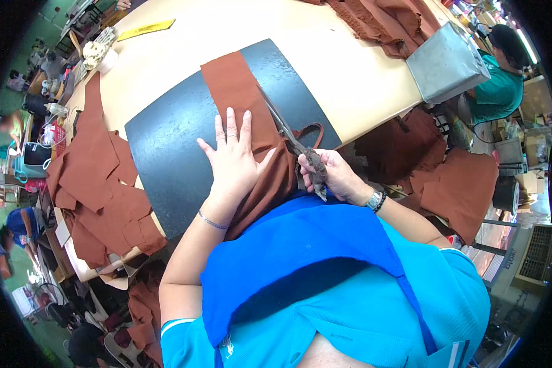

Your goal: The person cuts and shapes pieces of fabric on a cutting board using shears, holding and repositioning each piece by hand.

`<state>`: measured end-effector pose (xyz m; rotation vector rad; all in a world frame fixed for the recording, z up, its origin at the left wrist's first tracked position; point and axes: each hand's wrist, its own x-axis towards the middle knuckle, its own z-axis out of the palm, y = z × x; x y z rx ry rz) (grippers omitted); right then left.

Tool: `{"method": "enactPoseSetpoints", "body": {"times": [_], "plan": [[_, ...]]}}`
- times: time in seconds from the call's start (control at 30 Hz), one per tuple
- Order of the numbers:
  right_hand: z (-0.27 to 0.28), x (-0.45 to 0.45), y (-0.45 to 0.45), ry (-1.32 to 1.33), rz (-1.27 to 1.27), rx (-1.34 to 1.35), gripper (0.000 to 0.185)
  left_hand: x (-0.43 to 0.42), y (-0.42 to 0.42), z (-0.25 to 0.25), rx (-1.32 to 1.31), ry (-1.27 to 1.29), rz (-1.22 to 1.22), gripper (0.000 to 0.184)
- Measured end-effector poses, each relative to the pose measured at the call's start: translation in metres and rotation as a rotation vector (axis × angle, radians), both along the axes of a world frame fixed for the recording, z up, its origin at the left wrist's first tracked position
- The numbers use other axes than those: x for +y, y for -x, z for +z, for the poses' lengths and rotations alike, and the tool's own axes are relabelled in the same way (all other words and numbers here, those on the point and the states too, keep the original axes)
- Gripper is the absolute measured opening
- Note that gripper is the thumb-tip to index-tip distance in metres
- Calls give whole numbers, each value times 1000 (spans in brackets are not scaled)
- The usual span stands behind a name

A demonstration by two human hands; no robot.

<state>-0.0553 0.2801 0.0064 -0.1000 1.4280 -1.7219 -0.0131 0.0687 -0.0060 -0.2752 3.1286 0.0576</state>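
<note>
My left hand (236, 161) lies flat with fingers spread on a piece of brown leather (230, 80). The leather runs over a dark board (172, 135), and its near end bunches in folds against my apron. My right hand (337, 175) is closed around the dark, wrapped handle of a pair of shears (282, 122). Their long metal blades point away from me, along the leather's right edge. A thin curled strip of leather (316, 130) stands beside the blades.
Cut brown pieces (95, 178) lie heaped at the left. More leather (380, 24) sits at the far right, near a grey metal block (444, 64). A yellow ruler-like strip (146, 29) rests on the pale table (214, 24). A person in green (500, 89) is at the right.
</note>
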Motion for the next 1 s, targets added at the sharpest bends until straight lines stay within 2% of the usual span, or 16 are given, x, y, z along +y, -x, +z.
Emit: {"method": "enactPoseSetpoints", "body": {"times": [1.0], "plan": [[7, -19, 10, -74, -16, 76, 31, 5, -10, 1, -2, -36, -32, 85]]}}
